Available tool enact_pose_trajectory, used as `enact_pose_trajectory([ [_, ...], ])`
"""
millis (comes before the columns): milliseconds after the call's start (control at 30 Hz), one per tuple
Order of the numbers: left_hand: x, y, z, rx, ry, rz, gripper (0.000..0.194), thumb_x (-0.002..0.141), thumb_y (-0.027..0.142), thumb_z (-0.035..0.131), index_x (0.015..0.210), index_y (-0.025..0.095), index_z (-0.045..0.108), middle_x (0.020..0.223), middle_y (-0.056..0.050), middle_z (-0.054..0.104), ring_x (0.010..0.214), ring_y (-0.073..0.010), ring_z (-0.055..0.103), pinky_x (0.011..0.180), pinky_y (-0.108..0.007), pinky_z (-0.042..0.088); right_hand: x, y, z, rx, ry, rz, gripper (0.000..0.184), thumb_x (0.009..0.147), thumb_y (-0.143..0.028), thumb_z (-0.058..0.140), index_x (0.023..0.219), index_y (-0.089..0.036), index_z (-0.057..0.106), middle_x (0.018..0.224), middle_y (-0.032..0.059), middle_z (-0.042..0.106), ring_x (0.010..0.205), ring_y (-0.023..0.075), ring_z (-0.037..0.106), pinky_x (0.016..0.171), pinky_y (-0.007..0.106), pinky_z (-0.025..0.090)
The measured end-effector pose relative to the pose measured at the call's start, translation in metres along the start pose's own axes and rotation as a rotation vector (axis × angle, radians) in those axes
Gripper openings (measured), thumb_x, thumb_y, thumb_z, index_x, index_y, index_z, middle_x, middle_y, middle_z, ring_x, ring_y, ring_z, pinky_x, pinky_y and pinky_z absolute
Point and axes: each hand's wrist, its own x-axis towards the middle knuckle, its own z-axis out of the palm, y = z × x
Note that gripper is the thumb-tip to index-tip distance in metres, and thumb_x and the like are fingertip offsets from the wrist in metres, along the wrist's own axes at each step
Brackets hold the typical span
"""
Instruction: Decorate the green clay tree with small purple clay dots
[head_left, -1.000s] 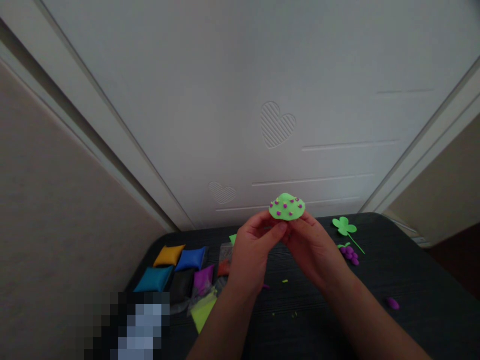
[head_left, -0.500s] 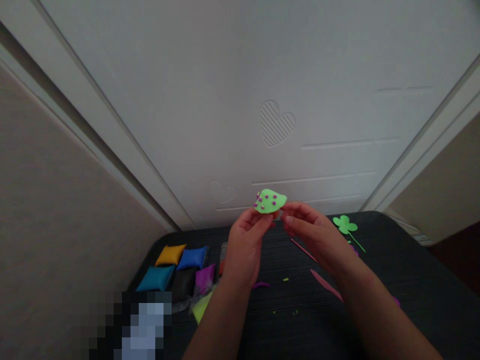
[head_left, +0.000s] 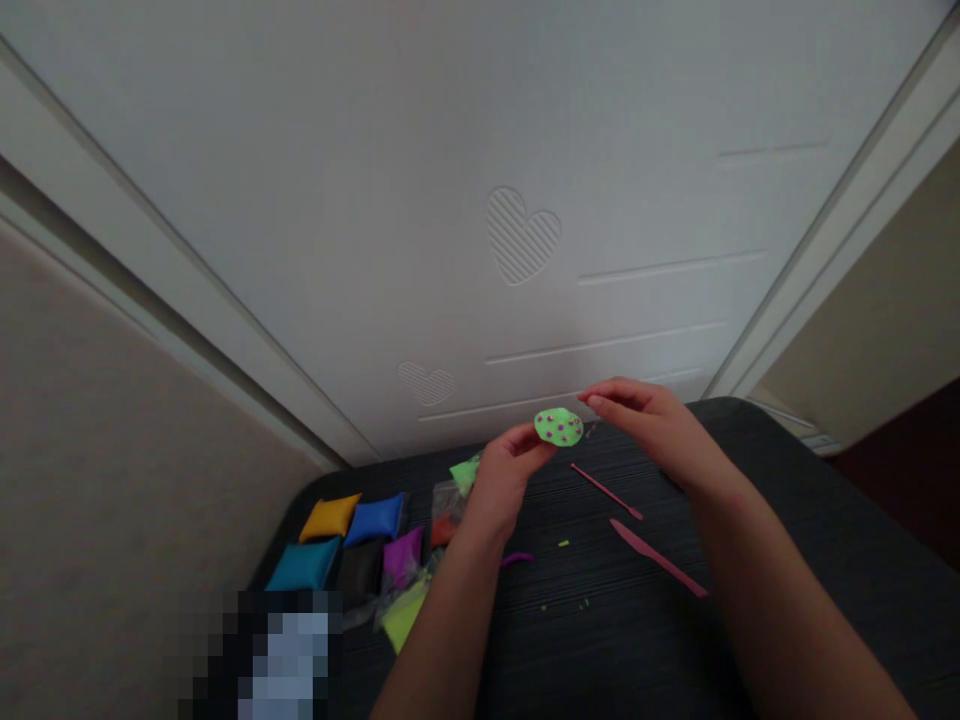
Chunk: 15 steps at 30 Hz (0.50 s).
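Dark table [head_left: 600, 640] stands against white door [head_left: 360, 200], heart-embossed. Left hand [head_left: 506, 478] has fingers clamped on green cap [head_left: 559, 427] above table; right hand's [head_left: 652, 425] fingers are nearly together beside it.

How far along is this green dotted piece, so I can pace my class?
Apparently done: the green piece is rounded and bears purple dots. In hand: the left hand holds it; the right hand is raised close by. Left: perhaps only finishing touches, since dots already spread across it, but its underside is hidden. The pink knife and thin pink tool lie unheld.
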Motion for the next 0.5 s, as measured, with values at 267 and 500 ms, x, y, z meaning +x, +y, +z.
enact_pose_trajectory([
  [267,0.003,-0.012,-0.006,0.047,-0.021,-0.065,0.027,0.070,0.025,0.060,0.094,0.014,0.063,0.101,-0.009,0.063,0.091,-0.0174,0.055,0.089,-0.034,0.034,0.009,0.015,0.002,-0.038,-0.024,-0.018,0.021,0.076,-0.038,0.051,0.087,-0.023,0.062,0.086,0.0011,0.063,0.079,0.0154,0.055,0.076,0.034,0.040],
  [500,0.006,-0.021,-0.004,0.021,-0.003,-0.097,0.030,0.065,0.024,0.064,0.092,0.013,0.062,0.096,-0.009,0.063,0.089,-0.0176,0.056,0.087,-0.033,0.037,0.015,0.029,0.001,-0.072,0.008,0.004,0.021,0.076,-0.038,0.051,0.087,-0.023,0.062,0.087,0.0021,0.064,0.080,0.0162,0.055,0.076,0.034,0.039],
])
